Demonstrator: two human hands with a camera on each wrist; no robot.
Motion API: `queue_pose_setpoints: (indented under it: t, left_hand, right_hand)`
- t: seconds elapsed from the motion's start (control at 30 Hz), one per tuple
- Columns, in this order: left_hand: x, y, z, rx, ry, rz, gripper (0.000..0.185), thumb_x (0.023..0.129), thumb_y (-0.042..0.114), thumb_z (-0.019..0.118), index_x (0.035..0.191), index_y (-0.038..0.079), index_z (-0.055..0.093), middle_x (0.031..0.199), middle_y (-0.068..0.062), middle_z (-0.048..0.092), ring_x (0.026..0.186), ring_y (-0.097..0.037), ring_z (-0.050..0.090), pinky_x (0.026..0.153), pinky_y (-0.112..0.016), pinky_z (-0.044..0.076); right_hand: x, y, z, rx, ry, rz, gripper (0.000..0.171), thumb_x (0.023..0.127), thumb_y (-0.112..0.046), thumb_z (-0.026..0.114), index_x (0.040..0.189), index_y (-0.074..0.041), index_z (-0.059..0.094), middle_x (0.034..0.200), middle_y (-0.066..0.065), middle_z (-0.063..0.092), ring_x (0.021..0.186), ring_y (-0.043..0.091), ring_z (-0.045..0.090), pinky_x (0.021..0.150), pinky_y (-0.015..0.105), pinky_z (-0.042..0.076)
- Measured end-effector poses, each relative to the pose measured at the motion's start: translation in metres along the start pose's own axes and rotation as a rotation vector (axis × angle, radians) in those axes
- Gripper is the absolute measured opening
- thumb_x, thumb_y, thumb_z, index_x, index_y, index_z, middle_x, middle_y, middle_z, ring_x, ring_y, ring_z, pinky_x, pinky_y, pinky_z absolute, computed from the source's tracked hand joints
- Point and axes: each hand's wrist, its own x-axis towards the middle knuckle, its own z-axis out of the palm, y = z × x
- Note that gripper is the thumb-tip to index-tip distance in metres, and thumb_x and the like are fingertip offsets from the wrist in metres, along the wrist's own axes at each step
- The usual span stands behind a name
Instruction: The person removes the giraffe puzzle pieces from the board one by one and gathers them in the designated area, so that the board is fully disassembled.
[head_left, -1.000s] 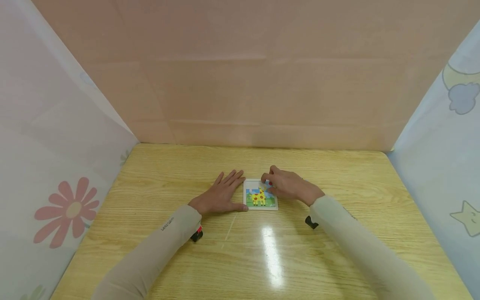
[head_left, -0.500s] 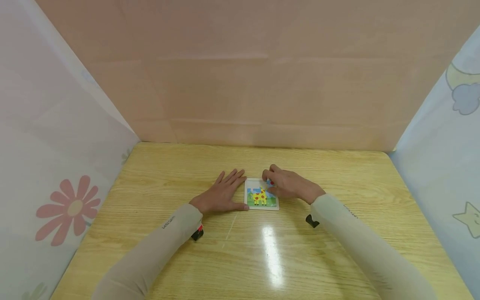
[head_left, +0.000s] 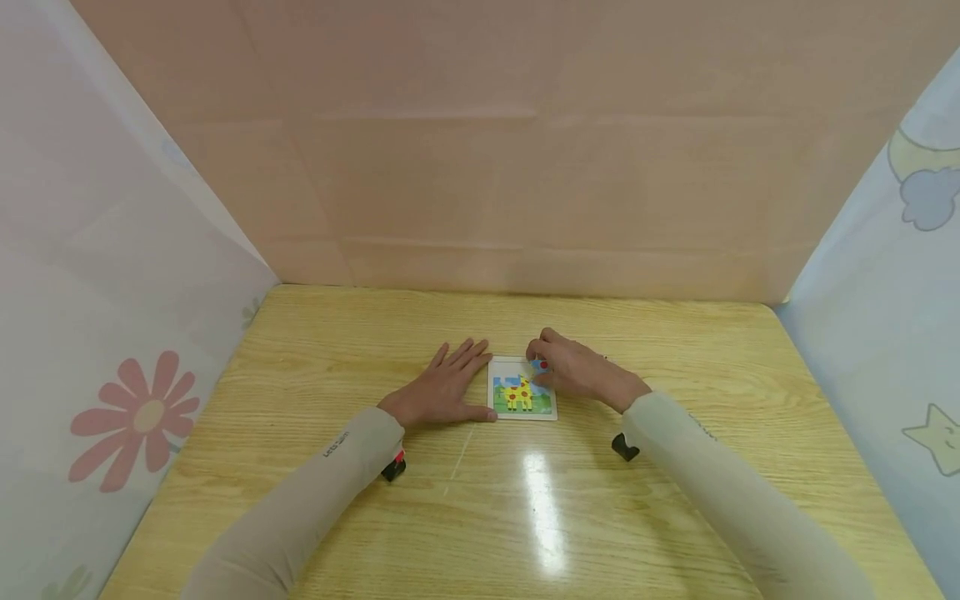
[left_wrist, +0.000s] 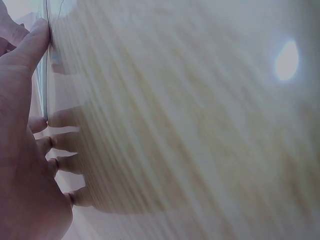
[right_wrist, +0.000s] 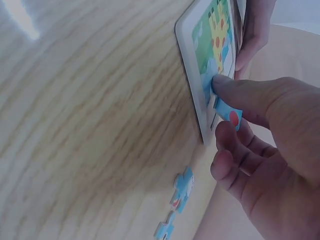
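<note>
The right hand (head_left: 581, 372) is hovering over the far right corner of the small puzzle board (head_left: 522, 392), which is lying flat on the wooden table (head_left: 675, 500) between the two hands. Thumb and forefinger are pinching a blue puzzle piece (right_wrist: 228, 114) with a red spot, and the right wrist view is showing that piece tilted, its lower edge touching the board's face near the raised white rim. The other fingers (right_wrist: 235, 165) are curling loosely beneath it. Against the picture from a second ago the hand is sitting almost where it was; the piece seems to be turned slightly and showing a little more red in the head view, though it is too small there to be sure.

The left hand (head_left: 442, 392) is lying flat on the table just beside the board's left edge, fingers straight and spread, gripping nothing. Its thumb (left_wrist: 30, 47) is pressing along the board's side, bracing it. It is keeping the same pose as in both earlier pictures, and the board is not shifting either.

The board is showing a yellow giraffe with red spots on green grass under a blue sky, with most of the picture already filled in. Two more loose blue pieces (right_wrist: 176, 205) are lying on the table past the right hand, apart from the board; only the right wrist view is catching them.

A bright glare (head_left: 543, 517) is lying on the table nearer the person.
</note>
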Motion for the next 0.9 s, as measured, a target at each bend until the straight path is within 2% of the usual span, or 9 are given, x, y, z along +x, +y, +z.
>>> queue_pose_setpoints:
  t: [0.13,0.33,0.47,0.6,0.9]
  left_hand:
    - [0.0,0.001,-0.001,-0.002,-0.009,0.004,0.107,0.095,0.079,0.058,0.173,0.017,0.019,0.183,-0.001,0.001,0.171,-0.026,-0.002,0.137,-0.06,-0.001]
    - [0.0,0.002,-0.001,-0.001,-0.008,0.006,0.106,0.095,0.077,0.059,0.172,0.017,0.019,0.183,-0.001,0.001,0.171,-0.026,-0.002,0.137,-0.06,-0.001]
    - [0.0,0.001,-0.001,0.002,-0.013,-0.008,0.108,0.094,0.079,0.059,0.173,0.018,0.018,0.183,0.0,0.0,0.171,-0.025,-0.003,0.137,-0.059,-0.001]
    - [0.001,0.001,0.0,0.008,-0.019,-0.018,0.109,0.093,0.081,0.058,0.173,0.02,0.016,0.183,0.002,-0.001,0.171,-0.023,-0.004,0.138,-0.057,-0.002]
    - [0.0,0.002,-0.001,0.012,-0.015,-0.012,0.108,0.094,0.08,0.058,0.173,0.019,0.017,0.183,0.001,0.0,0.171,-0.024,-0.003,0.138,-0.057,-0.001]
  right_hand:
    - [-0.001,0.0,0.002,0.044,-0.005,0.001,0.031,0.103,-0.018,0.073,0.132,-0.011,0.065,0.121,0.006,0.057,0.108,0.022,0.066,0.091,0.041,0.06]
    - [-0.003,-0.003,0.003,0.107,0.015,-0.002,0.024,0.107,-0.011,0.063,0.131,-0.009,0.067,0.129,0.009,0.071,0.115,0.027,0.069,0.101,0.05,0.058]
    - [-0.006,0.0,0.001,0.182,0.056,0.0,0.023,0.11,-0.009,0.057,0.131,-0.008,0.067,0.128,0.011,0.073,0.112,0.026,0.069,0.095,0.048,0.059]
    - [-0.009,0.005,-0.002,0.211,0.107,-0.001,0.024,0.11,-0.009,0.057,0.131,-0.006,0.067,0.124,0.011,0.073,0.105,0.025,0.068,0.089,0.042,0.058]
    - [-0.023,0.02,-0.008,0.24,0.109,0.023,0.025,0.11,-0.009,0.055,0.132,-0.003,0.066,0.122,0.015,0.073,0.09,0.02,0.064,0.08,0.036,0.056]
